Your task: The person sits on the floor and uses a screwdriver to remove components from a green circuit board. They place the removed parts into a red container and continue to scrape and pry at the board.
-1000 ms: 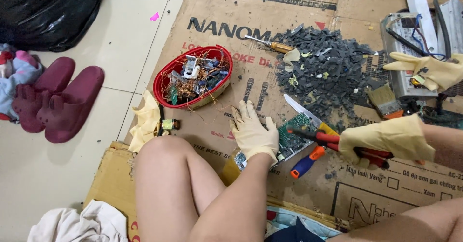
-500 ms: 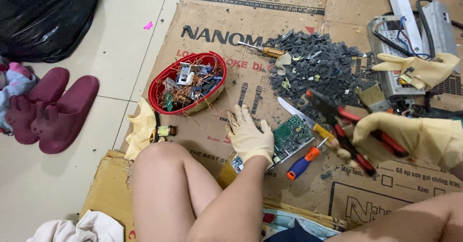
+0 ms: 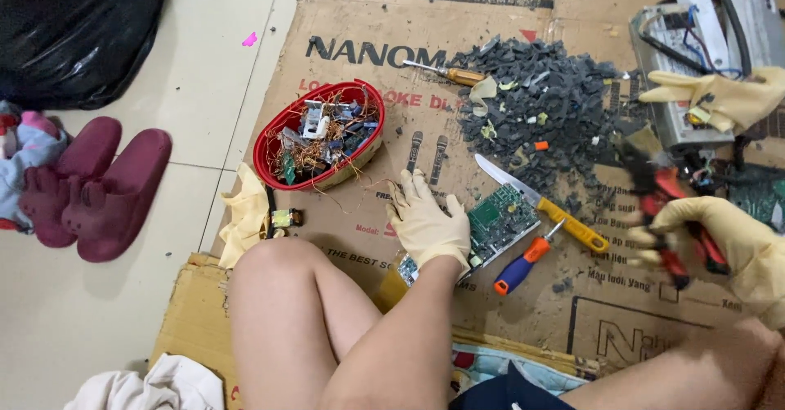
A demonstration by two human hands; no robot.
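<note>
A flattened cardboard sheet (image 3: 368, 214) covers the floor across the middle and right of the frame, with a black plastic bag (image 3: 78, 26) in the upper left corner. Below the bag, at the left edge, lie dark red slippers (image 3: 98, 185). A heap of grey plastic fragments (image 3: 540, 107) spreads over the upper centre of the cardboard, and a red oval basket (image 3: 320, 136) of copper wire and small parts sits left of centre.

Just right of centre lies a green circuit board (image 3: 500, 218); the gloved left hand (image 3: 425, 224) rests flat and spread on its left end. At the right edge, the gloved right hand (image 3: 719, 242) is closed around red-handled pliers (image 3: 664, 206). Between them lie a yellow-handled knife (image 3: 544, 204) and an orange-and-blue screwdriver (image 3: 527, 256). In the upper right, another person's gloved hand (image 3: 719, 98) touches a metal electronics case (image 3: 695, 58).
</note>
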